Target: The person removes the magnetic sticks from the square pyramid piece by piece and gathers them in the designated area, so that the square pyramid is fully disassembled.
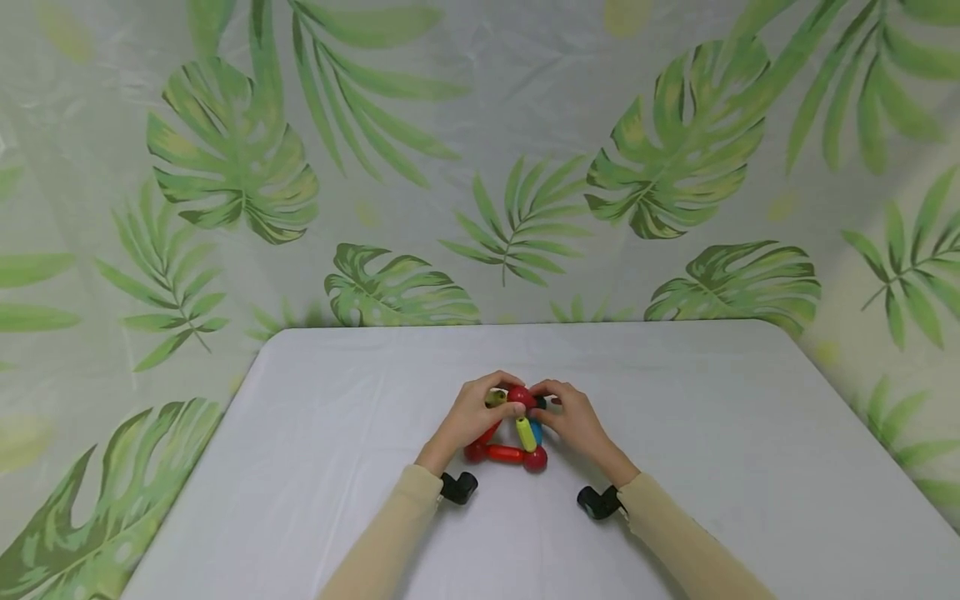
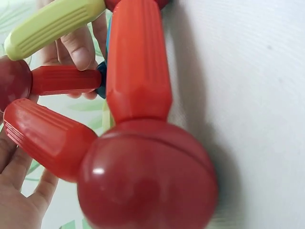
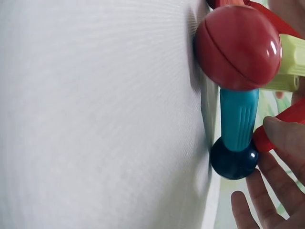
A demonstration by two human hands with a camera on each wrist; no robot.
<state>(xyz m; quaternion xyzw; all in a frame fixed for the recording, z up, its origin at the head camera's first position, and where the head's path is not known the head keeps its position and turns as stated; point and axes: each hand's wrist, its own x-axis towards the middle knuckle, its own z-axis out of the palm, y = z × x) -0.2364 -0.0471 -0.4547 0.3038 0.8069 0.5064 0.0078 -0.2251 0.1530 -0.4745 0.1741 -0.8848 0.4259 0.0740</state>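
Observation:
A frame of magnetic rods and balls stands on the white table. My left hand (image 1: 471, 410) holds the red ball (image 1: 520, 395) at its top between thumb and fingers. From the right, my right hand (image 1: 576, 419) pinches a red rod (image 3: 291, 113) close to a dark blue ball (image 3: 233, 158). A blue rod (image 3: 239, 119) joins that ball to the front right red ball (image 1: 535, 460). Along the front, another red rod (image 1: 505, 454) runs to the left red ball (image 1: 475, 452). A yellow-green rod (image 1: 527, 434) slopes upward from the front right ball.
White cloth covers the table (image 1: 337, 400). Behind it hangs a leaf-patterned curtain (image 1: 525, 125). Black wrist cameras are worn on the left wrist (image 1: 459, 488) and the right wrist (image 1: 598, 503), just above the tabletop.

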